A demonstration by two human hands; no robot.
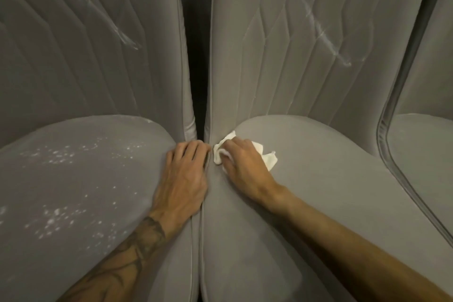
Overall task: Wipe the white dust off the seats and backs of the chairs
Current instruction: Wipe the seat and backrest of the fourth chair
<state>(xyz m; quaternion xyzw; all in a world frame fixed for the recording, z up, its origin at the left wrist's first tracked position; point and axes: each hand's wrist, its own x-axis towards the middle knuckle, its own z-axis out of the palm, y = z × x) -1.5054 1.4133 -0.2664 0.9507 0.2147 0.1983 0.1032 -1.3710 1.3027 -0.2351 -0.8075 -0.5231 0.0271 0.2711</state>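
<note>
Two grey upholstered chairs stand side by side. The left chair seat point(81, 179) is speckled with white dust, and its quilted back point(85, 44) carries a white streak. The right chair seat point(318, 191) looks free of specks, while its back point(306, 44) shows a long diagonal white streak. My right hand point(245, 167) presses a crumpled white cloth point(267, 154) onto the rear left corner of the right seat. My left hand point(186, 176) lies flat on the right edge of the left seat, fingers at the gap between the seats, holding nothing.
A dark narrow gap point(196, 56) runs between the two chair backs. A third grey chair point(421, 154) stands at the far right, its dark piped edge curving down beside the right seat.
</note>
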